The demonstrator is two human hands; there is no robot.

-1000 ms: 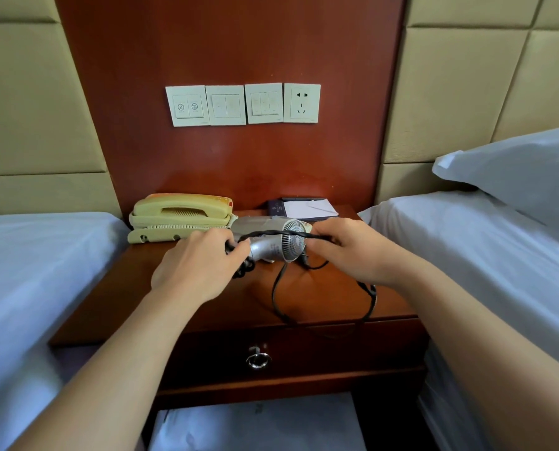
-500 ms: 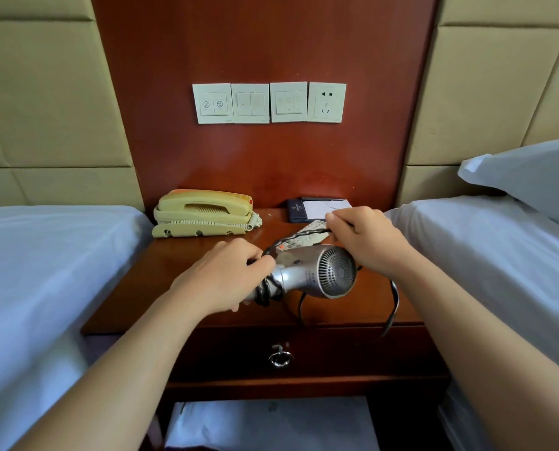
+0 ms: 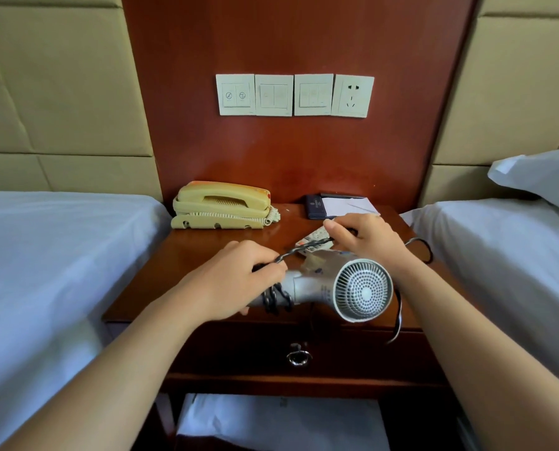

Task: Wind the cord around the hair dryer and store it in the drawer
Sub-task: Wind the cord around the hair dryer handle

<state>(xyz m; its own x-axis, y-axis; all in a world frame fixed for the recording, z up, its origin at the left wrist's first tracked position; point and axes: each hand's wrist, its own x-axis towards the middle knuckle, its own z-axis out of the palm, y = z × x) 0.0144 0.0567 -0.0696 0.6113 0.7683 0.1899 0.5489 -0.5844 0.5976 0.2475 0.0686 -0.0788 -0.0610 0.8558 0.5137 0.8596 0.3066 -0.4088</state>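
The left hand (image 3: 235,283) holds the dryer (image 3: 320,289) by its handle, where some cord (image 3: 273,299) is wound. The right hand (image 3: 367,240) pinches the cord. The drawer (image 3: 239,349) seems closed.

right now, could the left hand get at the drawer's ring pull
Probably, once freed: the left hand grips the hair dryer by its handle, while the ring pull hangs just below with nothing in front of it.

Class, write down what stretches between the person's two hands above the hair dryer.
A twisted black cord runs fairly straight from the left hand to the right hand, just above the hair dryer, as the head view shows.
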